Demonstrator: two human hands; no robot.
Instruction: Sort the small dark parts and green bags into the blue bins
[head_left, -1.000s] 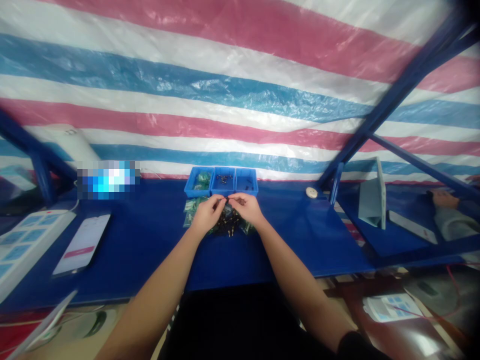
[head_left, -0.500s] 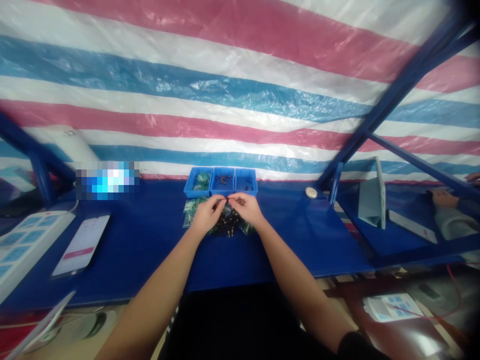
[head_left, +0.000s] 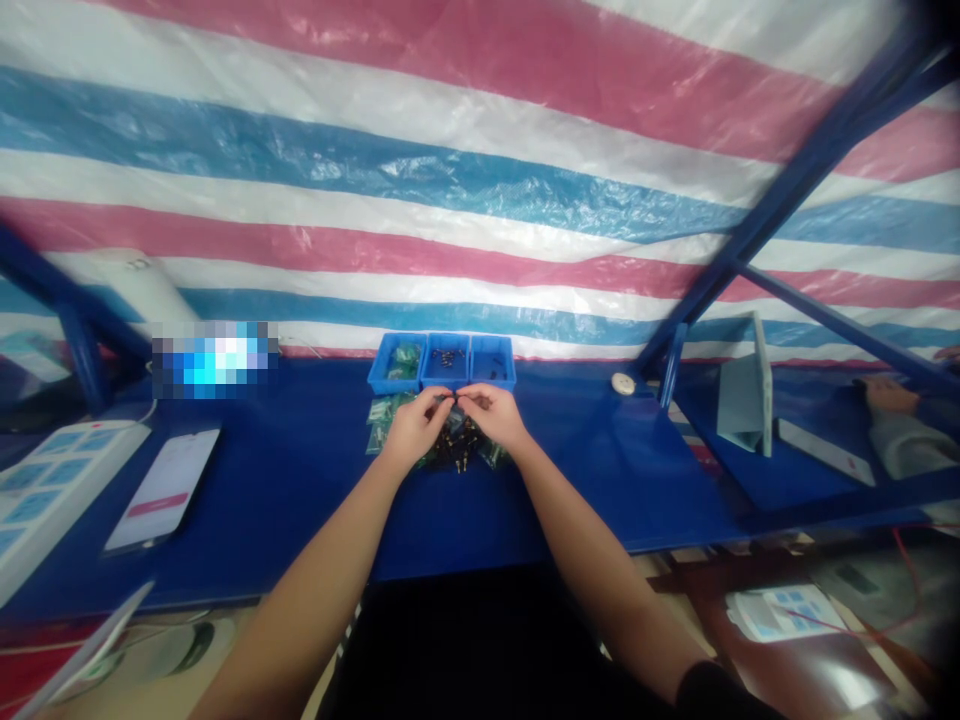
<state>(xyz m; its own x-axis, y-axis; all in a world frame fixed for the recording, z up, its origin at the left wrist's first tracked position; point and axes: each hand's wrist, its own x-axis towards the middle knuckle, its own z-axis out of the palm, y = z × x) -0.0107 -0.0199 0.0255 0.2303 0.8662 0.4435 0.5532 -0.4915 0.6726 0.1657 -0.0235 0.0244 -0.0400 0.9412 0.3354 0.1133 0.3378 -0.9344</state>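
Fingertips meeting, my left hand [head_left: 414,425] and my right hand [head_left: 495,415] pinch a small dark part [head_left: 454,397] between them, too small to name. Both hands are closed. Under and between them lies a pile of small black and brass-coloured pieces [head_left: 461,448] on the table. Small clear bags with green contents [head_left: 379,422] lie beside my left hand. Just behind the hands stand three blue bins: the left bin [head_left: 375,378] holds greenish bags, the middle bin [head_left: 447,378] small dark and metallic pieces, the right bin [head_left: 504,380] a few dark bits.
On the blue table [head_left: 300,500], a phone [head_left: 163,490] and a white power strip [head_left: 67,480] lie left. A round pale object [head_left: 622,384] sits right, near a blue metal frame [head_left: 705,290]. Past it are a tablet stand [head_left: 750,395] and another person's hand [head_left: 889,395]. Striped sheeting hangs behind.
Almost nothing differs. Both hands stay over the pile with fingertips together; only a very slight shift of the fingers shows.
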